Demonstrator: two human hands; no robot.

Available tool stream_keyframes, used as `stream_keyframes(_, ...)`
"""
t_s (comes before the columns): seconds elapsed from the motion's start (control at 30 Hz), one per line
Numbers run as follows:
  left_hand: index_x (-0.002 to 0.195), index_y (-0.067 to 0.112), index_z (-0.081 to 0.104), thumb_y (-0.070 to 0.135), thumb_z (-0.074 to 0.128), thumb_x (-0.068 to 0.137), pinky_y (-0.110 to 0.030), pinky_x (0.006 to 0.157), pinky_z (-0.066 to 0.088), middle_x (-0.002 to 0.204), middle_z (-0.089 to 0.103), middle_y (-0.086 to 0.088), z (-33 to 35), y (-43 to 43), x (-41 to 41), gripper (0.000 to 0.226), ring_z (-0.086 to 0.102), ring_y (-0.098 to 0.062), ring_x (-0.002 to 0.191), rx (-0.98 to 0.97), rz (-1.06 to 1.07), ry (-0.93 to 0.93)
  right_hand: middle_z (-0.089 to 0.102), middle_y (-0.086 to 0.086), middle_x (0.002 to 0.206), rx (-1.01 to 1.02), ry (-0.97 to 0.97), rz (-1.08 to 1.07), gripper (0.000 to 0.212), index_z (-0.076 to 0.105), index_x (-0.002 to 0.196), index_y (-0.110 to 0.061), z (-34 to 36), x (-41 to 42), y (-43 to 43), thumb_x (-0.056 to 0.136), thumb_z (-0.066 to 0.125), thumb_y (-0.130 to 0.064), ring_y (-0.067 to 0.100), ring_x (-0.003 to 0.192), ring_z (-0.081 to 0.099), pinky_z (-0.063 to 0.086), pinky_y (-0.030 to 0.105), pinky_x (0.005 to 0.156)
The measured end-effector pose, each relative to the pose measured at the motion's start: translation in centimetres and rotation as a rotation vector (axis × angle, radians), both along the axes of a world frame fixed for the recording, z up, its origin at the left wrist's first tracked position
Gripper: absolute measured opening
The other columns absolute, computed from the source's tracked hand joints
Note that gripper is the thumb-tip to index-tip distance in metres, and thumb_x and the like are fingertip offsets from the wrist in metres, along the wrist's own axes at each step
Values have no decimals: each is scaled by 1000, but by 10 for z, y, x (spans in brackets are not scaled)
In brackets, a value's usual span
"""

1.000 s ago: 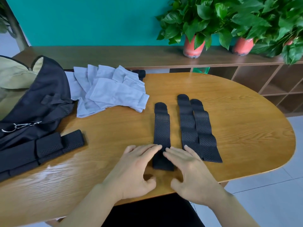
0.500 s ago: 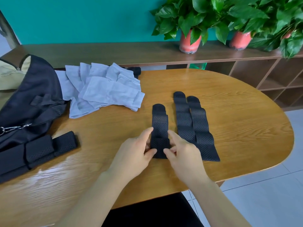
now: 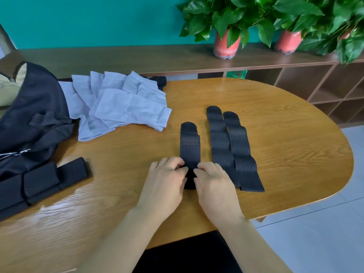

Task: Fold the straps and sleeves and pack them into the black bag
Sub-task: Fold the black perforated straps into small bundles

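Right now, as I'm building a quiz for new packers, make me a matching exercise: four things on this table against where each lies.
Things:
1 black bag
2 grey sleeves
3 single strap
4 paired straps

Places:
A side by side, right of the single strap
B left edge of the table
C near end pinched by left hand and right hand
D heaped beside the bag

Pairs: 1-B, 2-D, 3-C, 4-A
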State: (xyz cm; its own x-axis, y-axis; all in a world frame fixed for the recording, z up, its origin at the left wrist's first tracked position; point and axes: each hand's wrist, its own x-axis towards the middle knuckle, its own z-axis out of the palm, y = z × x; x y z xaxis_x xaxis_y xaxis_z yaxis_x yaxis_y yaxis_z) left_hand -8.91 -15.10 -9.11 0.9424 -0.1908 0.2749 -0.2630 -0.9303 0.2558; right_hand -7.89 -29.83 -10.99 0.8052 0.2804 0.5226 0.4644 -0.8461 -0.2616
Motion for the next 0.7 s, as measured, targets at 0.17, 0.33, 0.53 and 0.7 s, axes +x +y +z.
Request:
stream_keyframes(0.17,102,15,76,7,78,67,-34,80,52,110,71,3,-1,-4,-9,37,66,-20,99,66,-38,2,67,4,88,-32,-25,37,18,71,78,-7,-2,-2,0,68,60,2,24,76,64,53,32,70)
stream_keyframes(0.33,138,22,54,39,47,81,-27,105,26,145,47,10,11,1,-27,60,42,-13,132,47,-85,195,67,3,83,-31,35,55,15,71,76,-8,3,-16,0,67,60,-4,23,73,64,54,31,69)
stream_keyframes(0.53,137,27,54,43,46,78,-23,101,23,147,45,13,20,8,-43,62,41,-12,132,45,-138,181,66,0,83,-17,137,69,16,71,76,-10,12,-41,1,72,56,-14,21,74,63,55,31,66)
stream_keyframes(0.7,105,27,72,38,53,64,-24,81,35,114,69,12,23,11,-60,46,64,-14,95,111,-142,190,64,-5,86,-67,269,117,35,70,80,-15,21,-60,-4,72,46,-38,17,79,60,54,30,66)
